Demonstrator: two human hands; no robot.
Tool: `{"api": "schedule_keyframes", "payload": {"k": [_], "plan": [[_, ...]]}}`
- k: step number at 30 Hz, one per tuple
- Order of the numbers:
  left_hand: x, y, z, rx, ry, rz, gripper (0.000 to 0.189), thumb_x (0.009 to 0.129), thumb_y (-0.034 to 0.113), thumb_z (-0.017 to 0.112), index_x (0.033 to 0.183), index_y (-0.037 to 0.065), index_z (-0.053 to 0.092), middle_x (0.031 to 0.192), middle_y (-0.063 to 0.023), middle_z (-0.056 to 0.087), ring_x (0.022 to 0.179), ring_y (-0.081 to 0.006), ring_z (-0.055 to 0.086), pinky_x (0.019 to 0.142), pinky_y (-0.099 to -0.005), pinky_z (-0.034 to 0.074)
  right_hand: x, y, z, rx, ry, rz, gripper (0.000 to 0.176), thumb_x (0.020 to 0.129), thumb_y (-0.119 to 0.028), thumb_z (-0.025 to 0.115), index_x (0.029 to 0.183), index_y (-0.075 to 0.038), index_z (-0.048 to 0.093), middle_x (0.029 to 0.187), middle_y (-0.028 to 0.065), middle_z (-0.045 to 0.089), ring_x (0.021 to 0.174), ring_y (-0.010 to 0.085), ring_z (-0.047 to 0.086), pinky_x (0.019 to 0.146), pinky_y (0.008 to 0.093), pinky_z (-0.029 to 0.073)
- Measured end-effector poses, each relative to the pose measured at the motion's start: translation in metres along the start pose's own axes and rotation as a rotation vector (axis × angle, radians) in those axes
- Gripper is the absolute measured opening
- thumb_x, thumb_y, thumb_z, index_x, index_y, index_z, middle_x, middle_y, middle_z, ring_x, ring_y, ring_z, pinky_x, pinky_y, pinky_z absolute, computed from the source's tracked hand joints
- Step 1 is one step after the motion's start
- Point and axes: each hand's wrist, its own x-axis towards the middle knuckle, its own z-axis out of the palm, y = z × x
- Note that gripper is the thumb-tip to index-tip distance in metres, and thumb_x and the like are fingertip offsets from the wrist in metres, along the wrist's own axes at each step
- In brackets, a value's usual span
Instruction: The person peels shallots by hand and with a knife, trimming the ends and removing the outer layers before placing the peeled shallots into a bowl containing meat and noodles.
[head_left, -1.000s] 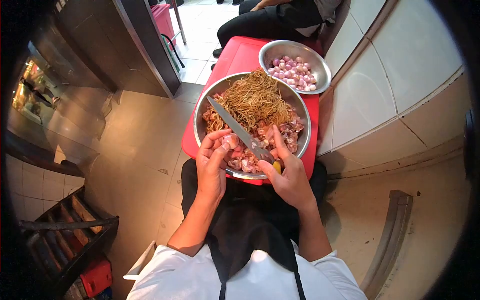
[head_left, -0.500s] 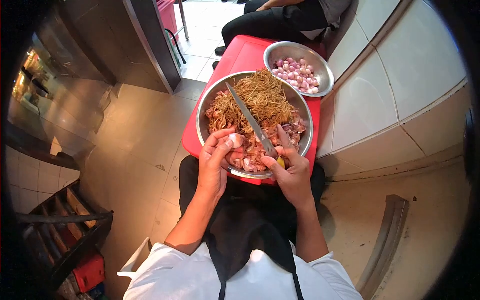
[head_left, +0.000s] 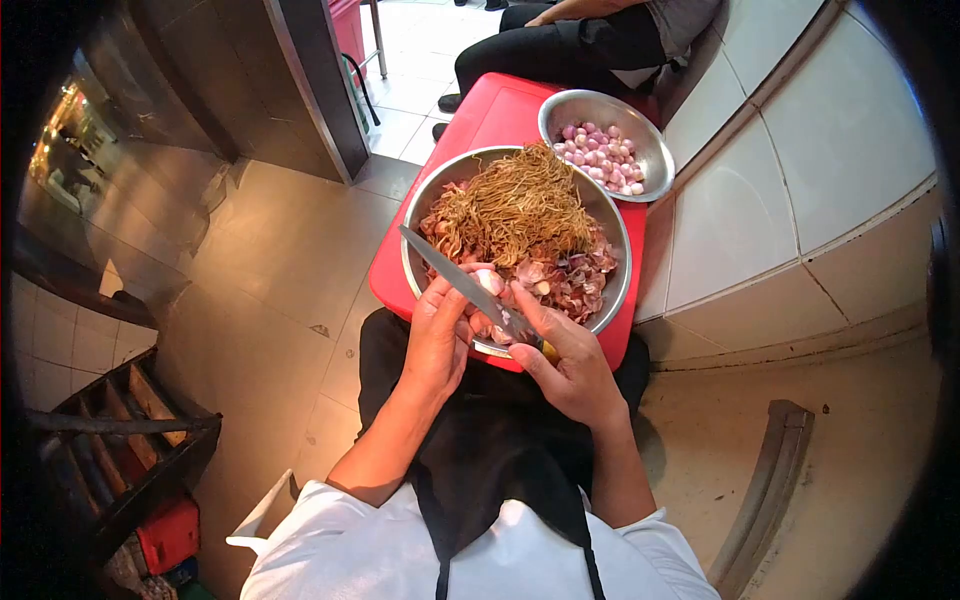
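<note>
My left hand [head_left: 437,335] is closed around a pale pink shallot [head_left: 489,281] over the near rim of a large metal bowl [head_left: 411,205]. In my right hand [head_left: 572,362] is a knife [head_left: 452,272] with a bit of yellow handle showing. Its blade slants to the upper left and overlaps the shallot and left fingers in this view. Stringy shallot roots [head_left: 520,205] are heaped in the bowl, with papery reddish skins [head_left: 583,275] around and below them.
Behind the large bowl, a smaller metal bowl [head_left: 663,165] holds many peeled shallots [head_left: 603,155]. Both bowls stand on a red surface [head_left: 500,95]. A seated person [head_left: 560,50] is beyond it. Tiled wall [head_left: 830,150] runs along the right; a dark rack [head_left: 130,440] stands lower left.
The knife has swung left and down, its blade now across the shallot in my left hand. My right hand has shifted slightly lower, nearer the left.
</note>
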Motion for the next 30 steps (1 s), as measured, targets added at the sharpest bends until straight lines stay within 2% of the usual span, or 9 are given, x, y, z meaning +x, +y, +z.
{"api": "schedule_keyframes", "payload": {"k": [6,9,12,15,18,20,22,24,30], "plan": [[-0.001,-0.004,0.006,-0.066,0.008,0.010,0.027,0.101,0.016,0.058,0.122,-0.001,0.059,0.102,-0.0080,0.070,0.084,-0.0119,0.067,0.072,-0.0225,0.054,-0.001,0.000,0.000,-0.017,0.005,-0.010,0.055,0.095,-0.022,0.066,0.146,-0.006,0.050,0.089,0.0143,0.060,0.077,0.0276,0.057,0.072,0.0365,0.047],[-0.001,-0.002,0.005,-0.038,-0.014,0.021,0.026,0.101,0.015,0.058,0.121,-0.002,0.060,0.101,-0.0087,0.070,0.083,-0.0128,0.068,0.074,-0.0238,0.056,-0.002,-0.006,-0.004,-0.012,-0.059,0.082,0.052,0.099,-0.018,0.061,0.146,-0.002,0.048,0.116,0.0147,0.066,0.098,0.0248,0.062,0.093,0.0337,0.046],[-0.001,-0.005,0.002,-0.030,-0.019,0.018,0.026,0.101,0.014,0.058,0.120,-0.003,0.060,0.101,-0.0100,0.070,0.085,-0.0144,0.068,0.076,-0.0258,0.058,-0.001,0.001,0.004,0.020,0.060,0.004,0.052,0.096,-0.020,0.064,0.145,-0.007,0.052,0.087,0.0134,0.057,0.077,0.0265,0.056,0.074,0.0362,0.047],[0.000,-0.005,0.001,-0.031,-0.039,-0.007,0.026,0.101,0.014,0.058,0.120,-0.003,0.060,0.102,-0.0113,0.069,0.086,-0.0158,0.069,0.078,-0.0276,0.059,-0.002,0.004,0.003,0.038,0.053,0.094,0.051,0.096,-0.019,0.064,0.144,-0.005,0.052,0.093,0.0146,0.061,0.082,0.0270,0.059,0.080,0.0352,0.048],[0.001,-0.001,0.005,-0.052,-0.042,-0.023,0.026,0.101,0.014,0.058,0.119,-0.004,0.060,0.103,-0.0121,0.069,0.087,-0.0168,0.069,0.079,-0.0287,0.059,-0.003,0.010,0.007,0.258,0.132,0.089,0.054,0.096,-0.019,0.064,0.145,-0.002,0.049,0.102,0.0171,0.064,0.091,0.0291,0.062,0.087,0.0342,0.048],[0.001,0.002,0.005,-0.051,-0.043,-0.024,0.026,0.101,0.015,0.058,0.120,-0.004,0.059,0.104,-0.0125,0.069,0.089,-0.0171,0.069,0.080,-0.0291,0.059,-0.006,-0.001,0.001,0.299,0.103,0.211,0.056,0.096,-0.019,0.065,0.146,-0.002,0.047,0.107,0.0184,0.065,0.095,0.0301,0.063,0.090,0.0337,0.048],[0.000,0.000,0.007,-0.076,-0.042,0.003,0.026,0.101,0.015,0.058,0.120,-0.003,0.060,0.105,-0.0123,0.069,0.091,-0.0171,0.069,0.081,-0.0298,0.059,-0.006,-0.006,-0.002,0.249,0.085,0.174,0.057,0.096,-0.019,0.065,0.147,-0.002,0.046,0.108,0.0189,0.065,0.097,0.0304,0.063,0.091,0.0340,0.048],[-0.001,-0.001,0.010,-0.095,-0.039,0.016,0.026,0.101,0.015,0.059,0.120,-0.003,0.060,0.107,-0.0119,0.068,0.094,-0.0169,0.068,0.083,-0.0304,0.059,-0.002,-0.006,-0.002,0.109,0.075,-0.020,0.059,0.095,-0.019,0.066,0.148,-0.002,0.045,0.106,0.0184,0.065,0.095,0.0302,0.063,0.089,0.0351,0.048],[-0.002,-0.005,0.006,-0.068,-0.044,0.024,0.026,0.100,0.014,0.059,0.120,-0.003,0.060,0.106,-0.0109,0.069,0.094,-0.0158,0.068,0.081,-0.0290,0.059,-0.002,-0.006,-0.002,0.017,0.031,0.030,0.055,0.094,-0.017,0.067,0.145,-0.006,0.051,0.089,0.0127,0.059,0.080,0.0255,0.058,0.076,0.0335,0.047]]}}
